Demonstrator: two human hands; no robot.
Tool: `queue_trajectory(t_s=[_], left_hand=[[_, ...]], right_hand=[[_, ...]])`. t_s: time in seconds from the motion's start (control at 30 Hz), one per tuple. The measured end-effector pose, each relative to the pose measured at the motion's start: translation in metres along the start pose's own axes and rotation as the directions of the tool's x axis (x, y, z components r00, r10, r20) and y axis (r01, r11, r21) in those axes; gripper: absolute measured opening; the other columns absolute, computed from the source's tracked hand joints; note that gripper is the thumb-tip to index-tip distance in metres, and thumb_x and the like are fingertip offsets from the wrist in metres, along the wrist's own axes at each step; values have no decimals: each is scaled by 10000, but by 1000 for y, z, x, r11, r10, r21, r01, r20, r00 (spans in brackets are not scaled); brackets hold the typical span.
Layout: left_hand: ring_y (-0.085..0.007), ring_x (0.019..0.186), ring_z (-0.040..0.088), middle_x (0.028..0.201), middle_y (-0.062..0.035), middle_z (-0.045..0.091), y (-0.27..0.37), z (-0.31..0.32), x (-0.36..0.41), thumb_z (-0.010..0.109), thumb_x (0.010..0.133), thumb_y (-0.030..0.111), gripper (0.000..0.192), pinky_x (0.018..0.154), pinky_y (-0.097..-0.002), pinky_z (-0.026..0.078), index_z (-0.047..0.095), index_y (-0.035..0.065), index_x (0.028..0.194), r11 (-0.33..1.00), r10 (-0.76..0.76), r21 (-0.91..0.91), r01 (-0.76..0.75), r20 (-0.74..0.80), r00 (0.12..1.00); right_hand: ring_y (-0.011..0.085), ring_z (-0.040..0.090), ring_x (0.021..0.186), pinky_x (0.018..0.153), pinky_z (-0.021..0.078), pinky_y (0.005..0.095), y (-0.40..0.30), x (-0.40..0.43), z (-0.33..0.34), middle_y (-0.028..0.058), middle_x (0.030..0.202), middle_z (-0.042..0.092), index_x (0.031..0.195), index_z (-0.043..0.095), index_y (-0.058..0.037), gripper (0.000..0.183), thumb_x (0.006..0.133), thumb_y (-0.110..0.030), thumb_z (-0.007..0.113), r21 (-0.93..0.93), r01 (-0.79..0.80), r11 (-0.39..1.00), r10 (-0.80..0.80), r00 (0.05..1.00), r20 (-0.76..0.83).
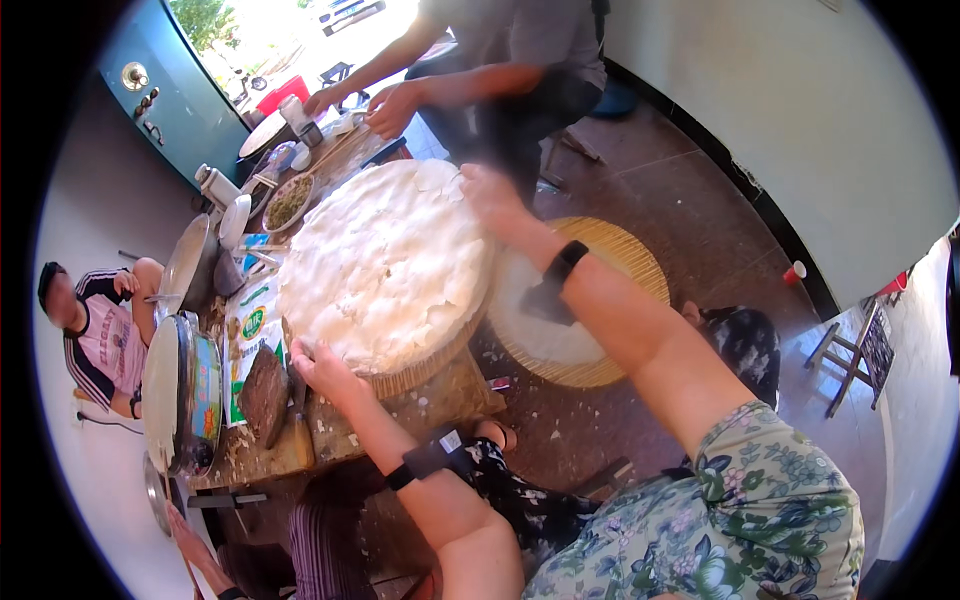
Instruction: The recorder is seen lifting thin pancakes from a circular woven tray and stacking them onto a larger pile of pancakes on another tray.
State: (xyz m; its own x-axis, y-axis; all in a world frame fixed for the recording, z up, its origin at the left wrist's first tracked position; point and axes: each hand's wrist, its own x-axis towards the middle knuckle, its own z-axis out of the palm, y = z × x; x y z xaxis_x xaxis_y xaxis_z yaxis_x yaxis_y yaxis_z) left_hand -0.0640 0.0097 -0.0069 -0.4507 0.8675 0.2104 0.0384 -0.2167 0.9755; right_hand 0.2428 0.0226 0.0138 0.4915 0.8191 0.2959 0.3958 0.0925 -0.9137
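A thick round stack of thin, pale flatbreads [382, 262] lies on a round woven-straw mat [401, 384] at the table's near right corner. The top sheet is wrinkled, with torn flakes along its rim. My left hand [330, 371] holds the stack's near-left rim with its fingertips. At the far-right rim, my right hand [491, 199] pinches the edge of the top sheet; it is slightly blurred. Below my right forearm, a second straw mat [649, 270] bears more pale flatbread [517, 300], partly hidden by the arm.
A round electric griddle [161, 394] and a metal basin [184, 262] line the table's left side. A wooden-handled tool [302, 442] lies near a brown slab [264, 397]. Other people sit around the wooden table [345, 435]; one person's hands [394, 109] work across it.
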Motion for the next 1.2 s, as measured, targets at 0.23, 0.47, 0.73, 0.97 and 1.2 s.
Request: queue_trajectory(t_s=[0.23,0.47,0.73,0.97,1.2], left_hand=[[-267,1210,420,1330,-199,411,5,2,-3,457,833,83,500,1006,-344,328,374,-88,1295,1000,-14,-20,14,-8,1000],[-279,1152,477,1273,-199,476,2,1,1,463,816,77,474,979,-343,354,422,-67,1265,998,11,59,-7,-68,998],[-233,1099,505,1230,-170,483,-5,-6,7,452,873,48,430,913,-333,424,369,-48,1284,972,-24,-235,7,-69,997],[-242,1061,522,1189,-146,505,12,-1,-1,429,903,103,337,909,-348,433,439,-15,1218,856,-186,-504,117,-88,979],[-195,1034,519,1144,-129,538,5,-15,9,480,882,105,342,912,-315,409,491,-34,1193,944,-78,-331,14,-183,980]], right_hand=[[346,530,1097,957,394,366,-3,-11,3,207,1158,577,1178,548,-9,385,869,-218,454,-182,96,979,-99,995,-9],[337,554,1065,920,416,361,-1,-11,10,205,1105,601,1137,574,-12,373,832,-209,484,-87,19,996,-26,996,-81],[278,558,1089,942,401,305,6,-6,8,179,1150,598,1174,553,6,393,853,-213,493,-59,19,998,-20,1000,-16],[260,552,1106,963,384,292,1,-8,2,178,1185,582,1190,532,37,418,874,-234,499,23,6,1000,-7,999,43],[246,593,1016,892,427,304,44,-14,-30,163,1064,636,1114,592,-2,349,864,-234,518,136,-3,991,24,988,-153]])
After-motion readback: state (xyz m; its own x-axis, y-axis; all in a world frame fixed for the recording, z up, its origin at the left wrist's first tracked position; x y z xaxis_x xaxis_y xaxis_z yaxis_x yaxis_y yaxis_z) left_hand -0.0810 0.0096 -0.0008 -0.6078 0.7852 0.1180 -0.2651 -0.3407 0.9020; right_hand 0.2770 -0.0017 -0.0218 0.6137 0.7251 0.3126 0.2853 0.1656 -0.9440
